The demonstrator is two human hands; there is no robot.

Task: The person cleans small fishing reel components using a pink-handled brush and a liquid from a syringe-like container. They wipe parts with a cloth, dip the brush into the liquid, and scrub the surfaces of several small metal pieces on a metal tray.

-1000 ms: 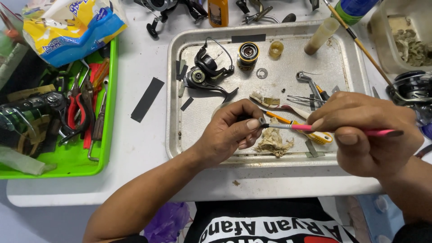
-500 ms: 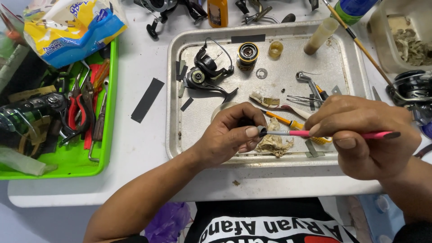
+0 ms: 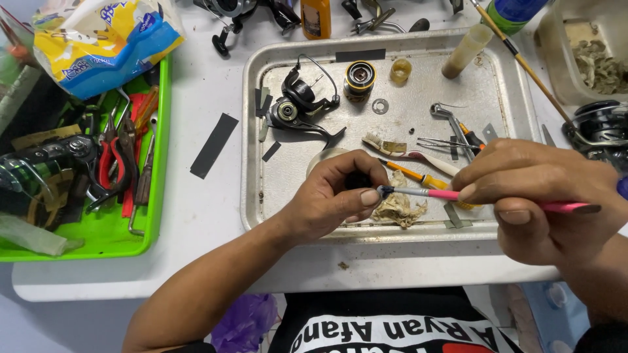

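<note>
Over the dented metal tray [image 3: 510,91], left hand [image 3: 333,196] pinches a small dark part [image 3: 358,179] steady while right hand [image 3: 536,196] grips a pink-handled brush [image 3: 432,194], bristles touching it.

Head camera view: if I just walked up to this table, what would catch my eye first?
Most likely the two hands at the front of the metal tray: the left hand pinches a small dark part, while the right hand touches a pink brush to it. Behind them on the tray lies a black fishing reel. Far left, a bright green tray holds red pliers and other tools.
</note>
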